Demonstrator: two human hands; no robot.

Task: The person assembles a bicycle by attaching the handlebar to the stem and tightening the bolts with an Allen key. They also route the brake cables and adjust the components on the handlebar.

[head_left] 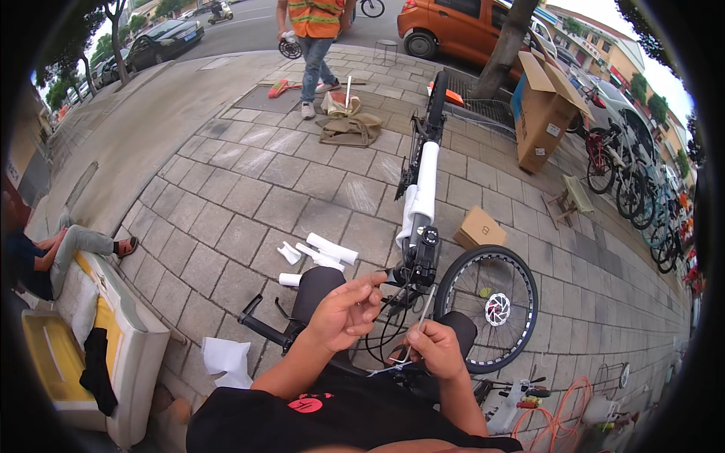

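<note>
The left hand (349,311) has its fingertips pinched together on something thin close to the bicycle's head, likely a cable end; what it grasps is too small to tell for certain. The right hand (434,349), just at 4 o'clock of the left, is clenched around a pale thin strip (418,330) that rises from the fist toward 12 o'clock. Black cables (385,332) loop between the two hands.

Both hands work at the front of a black bicycle frame (420,162), which runs away from the person toward 12 o'clock, with white foam wrapping (424,189) around its tube. The handlebar (264,326) sticks out at 9 o'clock of the left hand. At 3 o'clock of the right hand stands the front wheel (489,306) with a silver brake disc (497,309) at its hub.

On the paving at 11 o'clock of the left hand lie white foam tubes (321,253). A small cardboard box (479,229) lies at 1 o'clock, and a large open carton (542,109) stands further off the same way. Crumpled white paper (225,355) lies at 8 o'clock. At 12 o'clock far off a person in an orange vest (316,30) walks near an orange car (461,26). A row of parked bicycles (634,185) stands at 2 o'clock. A seated person (60,253) is at 9 o'clock on a pale bench (128,332).
</note>
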